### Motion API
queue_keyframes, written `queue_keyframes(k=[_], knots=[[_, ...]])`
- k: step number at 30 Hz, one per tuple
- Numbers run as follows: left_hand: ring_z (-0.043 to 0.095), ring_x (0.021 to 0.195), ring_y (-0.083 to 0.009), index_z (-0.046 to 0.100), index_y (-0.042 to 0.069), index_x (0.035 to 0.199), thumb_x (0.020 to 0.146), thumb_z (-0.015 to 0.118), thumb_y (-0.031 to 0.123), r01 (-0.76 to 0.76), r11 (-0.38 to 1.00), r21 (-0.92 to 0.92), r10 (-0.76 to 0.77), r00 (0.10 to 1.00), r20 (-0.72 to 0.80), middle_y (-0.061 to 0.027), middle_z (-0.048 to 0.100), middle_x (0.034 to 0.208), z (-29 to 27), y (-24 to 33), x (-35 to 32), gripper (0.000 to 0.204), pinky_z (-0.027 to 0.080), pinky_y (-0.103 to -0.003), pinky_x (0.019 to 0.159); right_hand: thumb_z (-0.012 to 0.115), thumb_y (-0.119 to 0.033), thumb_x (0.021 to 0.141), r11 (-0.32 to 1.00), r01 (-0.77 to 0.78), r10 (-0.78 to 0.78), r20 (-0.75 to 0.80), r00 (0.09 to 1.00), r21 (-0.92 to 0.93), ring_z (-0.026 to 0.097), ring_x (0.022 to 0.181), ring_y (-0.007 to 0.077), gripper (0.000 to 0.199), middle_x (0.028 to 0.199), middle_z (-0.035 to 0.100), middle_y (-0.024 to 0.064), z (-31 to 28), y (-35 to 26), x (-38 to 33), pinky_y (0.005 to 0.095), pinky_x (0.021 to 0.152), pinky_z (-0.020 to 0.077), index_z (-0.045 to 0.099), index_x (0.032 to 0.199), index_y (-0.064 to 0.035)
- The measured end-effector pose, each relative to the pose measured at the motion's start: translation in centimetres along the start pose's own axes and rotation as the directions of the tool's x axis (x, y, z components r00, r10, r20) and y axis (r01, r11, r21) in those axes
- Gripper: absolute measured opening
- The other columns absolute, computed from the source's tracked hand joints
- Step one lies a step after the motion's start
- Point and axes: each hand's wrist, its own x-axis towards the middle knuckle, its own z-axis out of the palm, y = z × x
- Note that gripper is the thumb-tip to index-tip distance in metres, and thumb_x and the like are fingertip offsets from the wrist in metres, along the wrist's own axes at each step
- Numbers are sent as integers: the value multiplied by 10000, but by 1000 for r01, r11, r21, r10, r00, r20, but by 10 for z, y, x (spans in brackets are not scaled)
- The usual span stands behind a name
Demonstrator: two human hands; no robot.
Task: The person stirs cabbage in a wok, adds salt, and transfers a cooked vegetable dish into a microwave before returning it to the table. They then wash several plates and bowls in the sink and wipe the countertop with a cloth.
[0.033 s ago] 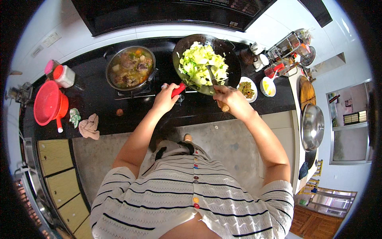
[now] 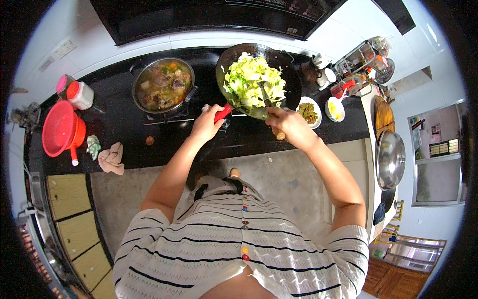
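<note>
A dark wok sits on the stove, heaped with chopped pale-green leafy vegetable, which looks like cabbage. My left hand is wrapped round the wok's red handle at its near side. In my right hand is a wok spatula, gripped by its handle; the wooden end pokes out below my fist. The spatula's working end lies among the leaves, partly hidden by them. To the left of the wok stands a pot of soup with chunks of meat and vegetables.
Right of the wok are a plate of chopped green food and a white bowl with something yellow. A red colander, jars and cloths lie at left. A steel lid rests far right. The range hood overhangs the back.
</note>
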Motion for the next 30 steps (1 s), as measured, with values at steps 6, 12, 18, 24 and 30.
queue_keyframes(k=[6,12,18,24,30], knots=[[587,876,-392,484,136,1131,795,701,162,16,1000,-17,-17,1000,-17,-166,488,1056,-5,-4,-4,400,509,-441,729,607,-43,684,997,57,-53,72,996,-50,633,923,308,221,1179,595,148,-43,-18,8,360,768,536,666,897,-60],[587,884,-395,488,139,1122,791,705,164,11,1000,-20,-11,1000,-12,-167,488,1055,2,-4,-2,397,508,-442,729,633,-47,685,991,-134,124,-316,941,-11,633,940,310,298,1203,585,134,16,23,16,373,789,533,644,979,-90],[586,894,-395,491,141,1129,784,707,150,14,1000,-20,-14,1000,15,-170,492,1059,-3,-2,-2,407,504,-446,747,631,-53,705,991,-129,112,-331,937,-28,621,954,301,304,1272,518,131,99,7,-8,353,805,533,632,1004,-104],[577,917,-401,487,135,1134,781,706,152,-38,999,12,38,999,-16,-174,493,1071,-4,-8,-3,415,509,-451,751,633,-53,696,978,-162,194,-293,936,127,616,970,312,318,1206,558,141,39,-31,-15,366,812,532,638,1011,-89],[582,904,-404,476,136,1138,778,710,148,-76,997,15,76,997,-16,-187,481,1096,2,-12,1,430,517,-456,730,631,-60,703,960,-255,278,-265,923,119,600,1016,315,311,1231,540,143,52,-49,-10,372,830,527,626,1013,-86]])
